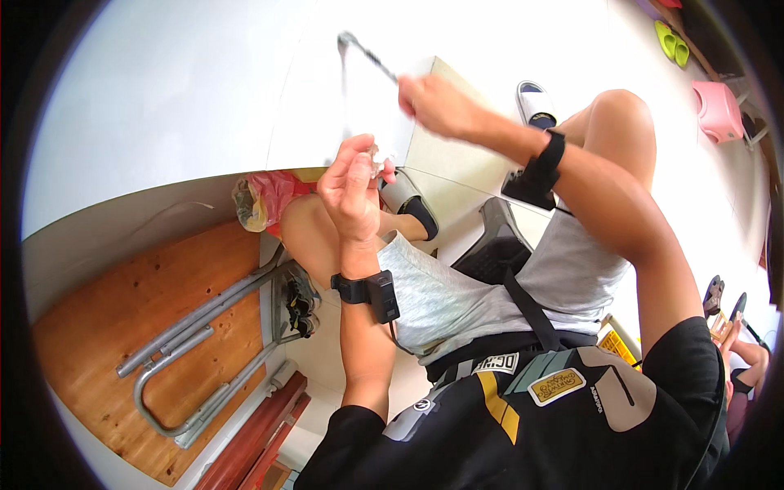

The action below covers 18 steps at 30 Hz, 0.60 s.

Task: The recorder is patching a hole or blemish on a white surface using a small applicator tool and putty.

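Observation:
My left hand [349,189] is raised near the middle of the view, its fingers pinched round a small, pale, crumpled-looking piece [376,162]. What that piece is made of is unclear. Farther off and to the right, my right hand [437,104], a little blurred, closes on the end of a thin dark tool [374,60] with a rounded grey head. From this head a thin grey line [345,90] runs down toward my left hand; whether it is a thread, a rod or a reflection, I cannot tell. Straps with small black boxes sit on both forearms.
A white surface [180,98] spans the far left. Below it, a folded wooden table [139,318] with grey metal legs leans, near a red-and-clear plastic bag [276,196]. A pink stool [719,110] and green clogs [671,44] stand at right. Another person's hand [729,333] shows at the right edge.

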Available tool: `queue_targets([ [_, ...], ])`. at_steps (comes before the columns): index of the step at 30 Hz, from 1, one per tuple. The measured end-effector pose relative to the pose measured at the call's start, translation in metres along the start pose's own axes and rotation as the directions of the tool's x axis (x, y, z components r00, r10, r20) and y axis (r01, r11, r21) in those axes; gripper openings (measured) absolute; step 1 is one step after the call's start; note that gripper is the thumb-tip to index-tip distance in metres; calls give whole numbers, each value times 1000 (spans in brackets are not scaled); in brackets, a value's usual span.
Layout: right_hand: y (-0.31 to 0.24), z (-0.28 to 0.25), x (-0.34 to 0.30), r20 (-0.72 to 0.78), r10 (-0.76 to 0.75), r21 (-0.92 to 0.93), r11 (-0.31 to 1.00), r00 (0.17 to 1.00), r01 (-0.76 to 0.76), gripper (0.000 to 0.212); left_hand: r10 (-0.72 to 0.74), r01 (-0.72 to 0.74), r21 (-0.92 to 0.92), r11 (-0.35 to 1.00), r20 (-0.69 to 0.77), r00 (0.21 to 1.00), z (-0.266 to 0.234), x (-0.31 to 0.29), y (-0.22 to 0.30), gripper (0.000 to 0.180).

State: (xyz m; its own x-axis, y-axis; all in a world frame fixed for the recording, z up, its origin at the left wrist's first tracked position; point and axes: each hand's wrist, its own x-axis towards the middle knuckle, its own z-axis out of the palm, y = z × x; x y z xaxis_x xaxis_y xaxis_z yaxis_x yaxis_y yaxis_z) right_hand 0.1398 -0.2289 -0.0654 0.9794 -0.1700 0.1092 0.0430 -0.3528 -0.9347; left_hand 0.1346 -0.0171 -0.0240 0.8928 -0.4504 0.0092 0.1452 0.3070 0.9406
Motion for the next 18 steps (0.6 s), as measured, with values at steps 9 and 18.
queue_targets([
  [9, -33, -17, 6, 101, 123, 45, 991, 987, -128, 42, -10, 10, 4, 1000, 36, 999, 2, 0, -1, 37],
  [18, -53, -5, -11, 225, 200, 121, 966, 954, -231, 50, -86, 85, -23, 996, -37, 996, -4, -2, 2, 22],
])
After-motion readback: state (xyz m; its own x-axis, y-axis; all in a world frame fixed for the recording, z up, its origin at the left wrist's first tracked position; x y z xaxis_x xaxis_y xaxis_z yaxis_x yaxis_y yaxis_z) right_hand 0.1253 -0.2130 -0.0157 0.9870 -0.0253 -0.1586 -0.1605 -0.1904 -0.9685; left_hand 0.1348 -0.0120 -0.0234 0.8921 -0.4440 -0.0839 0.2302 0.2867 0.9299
